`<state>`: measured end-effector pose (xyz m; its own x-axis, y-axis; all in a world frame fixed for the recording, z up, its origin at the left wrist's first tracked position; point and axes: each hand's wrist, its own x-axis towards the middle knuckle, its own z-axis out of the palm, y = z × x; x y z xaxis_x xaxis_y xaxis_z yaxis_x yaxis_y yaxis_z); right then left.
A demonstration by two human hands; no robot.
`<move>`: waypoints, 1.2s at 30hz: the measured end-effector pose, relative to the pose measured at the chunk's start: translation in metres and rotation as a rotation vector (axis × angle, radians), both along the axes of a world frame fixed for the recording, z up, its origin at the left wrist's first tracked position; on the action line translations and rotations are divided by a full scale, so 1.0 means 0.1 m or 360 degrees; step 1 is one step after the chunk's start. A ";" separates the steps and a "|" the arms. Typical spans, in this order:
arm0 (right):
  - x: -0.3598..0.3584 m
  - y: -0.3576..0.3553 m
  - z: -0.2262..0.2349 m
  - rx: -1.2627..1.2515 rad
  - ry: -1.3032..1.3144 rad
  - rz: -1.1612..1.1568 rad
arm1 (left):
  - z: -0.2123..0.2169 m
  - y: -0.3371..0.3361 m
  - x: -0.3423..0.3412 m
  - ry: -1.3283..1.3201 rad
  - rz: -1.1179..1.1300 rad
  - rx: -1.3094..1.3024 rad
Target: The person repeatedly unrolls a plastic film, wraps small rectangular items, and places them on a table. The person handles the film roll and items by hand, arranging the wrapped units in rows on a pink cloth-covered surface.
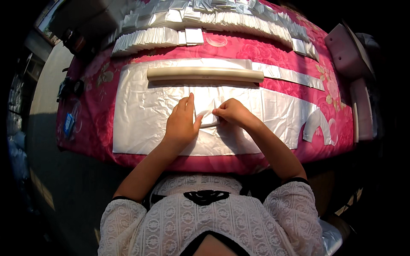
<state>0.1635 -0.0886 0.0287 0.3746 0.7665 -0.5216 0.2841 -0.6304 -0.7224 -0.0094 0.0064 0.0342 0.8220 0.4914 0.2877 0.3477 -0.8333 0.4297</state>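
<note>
A large crinkled white plastic sheet (139,121) lies on the table in front of me. On it, between my hands, is a small folded white plastic piece (208,116). My left hand (181,123) rests at its left side, fingers stretched out and palm down. With thumb and fingers pinched together, my right hand (235,112) grips the right edge of the folded piece. A cream-coloured tube (205,75) lies across the sheet just beyond both hands.
A pink flowered cloth (96,104) covers the table. Rows of folded white packets (147,39) stand along the far side. White strips (290,77) and a curled strip end (318,123) lie at right, near a pale box (348,51). A blue packet (68,124) is at left.
</note>
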 end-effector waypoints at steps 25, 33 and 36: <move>-0.23 -0.33 0.18 -0.0007 -0.0768 0.0045 | -0.23 -0.29 0.21 0.0720 -0.0305 0.0222; -0.09 -0.21 0.14 -0.0182 -0.0928 0.0220 | -0.22 -0.30 0.21 0.0775 -0.0308 0.0217; -0.08 -0.20 0.06 -0.0173 -0.0994 0.0301 | -0.21 -0.31 0.21 0.0787 -0.0297 0.0179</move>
<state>0.1558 -0.1081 0.0344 0.4956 0.8043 -0.3279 0.7423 -0.5882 -0.3209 0.0117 -0.0242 0.0131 0.9431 0.3126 -0.1136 0.3277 -0.9317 0.1568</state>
